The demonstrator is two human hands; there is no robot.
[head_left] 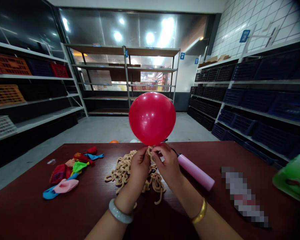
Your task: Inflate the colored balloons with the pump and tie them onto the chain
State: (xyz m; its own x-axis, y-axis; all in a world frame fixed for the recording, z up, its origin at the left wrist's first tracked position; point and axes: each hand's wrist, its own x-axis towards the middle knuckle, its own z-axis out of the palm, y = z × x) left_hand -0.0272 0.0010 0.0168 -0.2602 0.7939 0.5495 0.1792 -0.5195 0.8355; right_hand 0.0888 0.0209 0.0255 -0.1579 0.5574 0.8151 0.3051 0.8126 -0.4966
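An inflated red balloon [152,118] stands upright above my hands, its neck pointing down. Just below it, the fingers of my left hand [139,166] are pinched together on a thick beige cord [150,152]. From the other side my right hand [168,163] pinches the same cord, close to the balloon's neck. The neck itself is mostly hidden by fingers and cord. A tangled heap of this cord [122,170] lies on the table under and beside my left hand, with loose loops between my wrists.
On the brown table [90,213], several uninflated balloons [67,180] lie left. A pink cylinder [196,171], perhaps a pump, lies right, beside a pixelated object [245,196] and a green item [293,178]. Shelves with crates [252,100] line the sides; another rack [126,76] stands behind.
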